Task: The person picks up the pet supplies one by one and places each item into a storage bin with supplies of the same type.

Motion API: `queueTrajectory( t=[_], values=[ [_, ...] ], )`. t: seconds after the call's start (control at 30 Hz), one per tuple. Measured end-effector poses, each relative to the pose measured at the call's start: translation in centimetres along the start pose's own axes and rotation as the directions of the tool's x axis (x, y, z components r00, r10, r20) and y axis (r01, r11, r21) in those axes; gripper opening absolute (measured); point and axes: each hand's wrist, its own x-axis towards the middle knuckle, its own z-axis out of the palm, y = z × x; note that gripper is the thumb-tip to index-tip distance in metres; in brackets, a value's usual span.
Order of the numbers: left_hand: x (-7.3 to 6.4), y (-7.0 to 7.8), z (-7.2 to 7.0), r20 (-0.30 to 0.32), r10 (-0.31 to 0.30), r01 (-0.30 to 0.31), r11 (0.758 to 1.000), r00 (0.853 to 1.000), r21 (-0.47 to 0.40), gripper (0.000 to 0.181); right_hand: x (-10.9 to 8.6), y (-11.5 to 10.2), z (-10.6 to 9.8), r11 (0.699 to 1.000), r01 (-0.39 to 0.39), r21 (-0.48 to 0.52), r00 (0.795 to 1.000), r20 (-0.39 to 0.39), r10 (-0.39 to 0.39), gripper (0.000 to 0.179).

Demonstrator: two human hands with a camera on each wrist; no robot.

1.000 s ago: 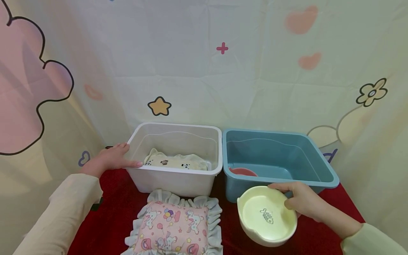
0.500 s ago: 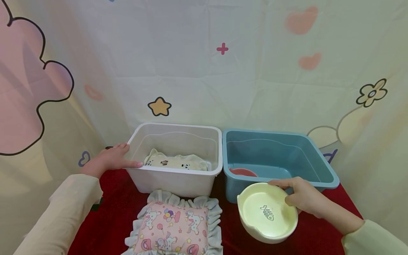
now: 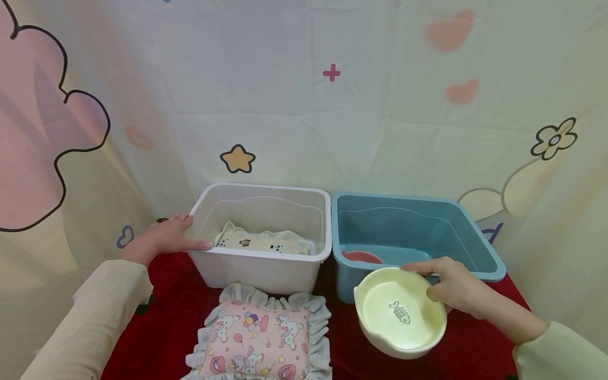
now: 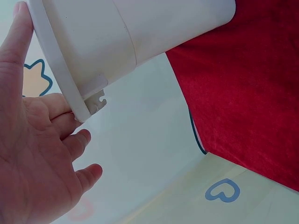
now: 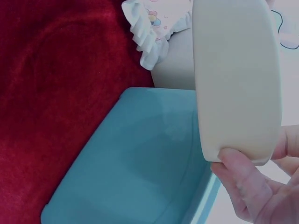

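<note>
My right hand [image 3: 453,287] pinches the rim of a pale yellow bowl [image 3: 399,311] with a fish-bone mark on its inner base. The bowl is tilted, its inside facing me, and hangs in front of the blue bin [image 3: 413,203]. In the right wrist view, thumb and fingers hold the bowl's side [image 5: 238,84] at its lower end. My left hand [image 3: 168,235] rests on the near left corner of the white bin [image 3: 258,272], thumb laid along the front rim. The left wrist view has the palm beside that corner, fingers relaxed at the rim [image 4: 56,70].
A cream cloth item [image 3: 261,241] with ruffled edges lies in the white bin. Inside the blue bin sits a red bowl-like piece [image 3: 363,257], partly hidden by the front rim. A pink unicorn pillow [image 3: 258,338] with frills lies on the red cloth [image 3: 161,311].
My right hand has lifted slightly with the yellow bowl, which has risen a little and shifted slightly right. The left hand and both bins have stayed put.
</note>
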Motion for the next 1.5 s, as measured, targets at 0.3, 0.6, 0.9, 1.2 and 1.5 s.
queueTrajectory(
  t=[0.3,0.6,0.9,1.2,1.5],
  values=[
    [0.0,0.0,0.0,-0.004,0.0,0.0,1.0,1.0,0.003,0.109,0.0,-0.4,-0.6,1.0,0.004,-0.017,1.0,-0.011,-0.004,0.058],
    [0.0,0.0,0.0,-0.005,-0.006,0.006,1.0,1.0,0.009,0.107,0.0,-0.6,-1.3,0.998,0.031,-0.062,0.999,-0.01,-0.032,0.059],
    [0.1,0.0,0.0,0.013,-0.016,0.015,0.999,1.0,0.028,0.111,0.3,-1.0,-2.4,0.985,0.089,-0.148,0.995,-0.037,-0.096,0.057],
    [0.0,0.2,-0.2,0.021,-0.016,0.015,0.999,1.0,0.03,0.113,0.4,-1.3,-2.9,0.988,0.064,-0.143,0.997,-0.034,-0.069,0.057],
    [-0.1,0.2,-0.2,0.006,-0.005,0.005,1.0,1.0,0.014,0.111,0.6,-1.3,-3.5,0.99,0.064,-0.123,0.997,-0.022,-0.068,0.058]
  ],
)
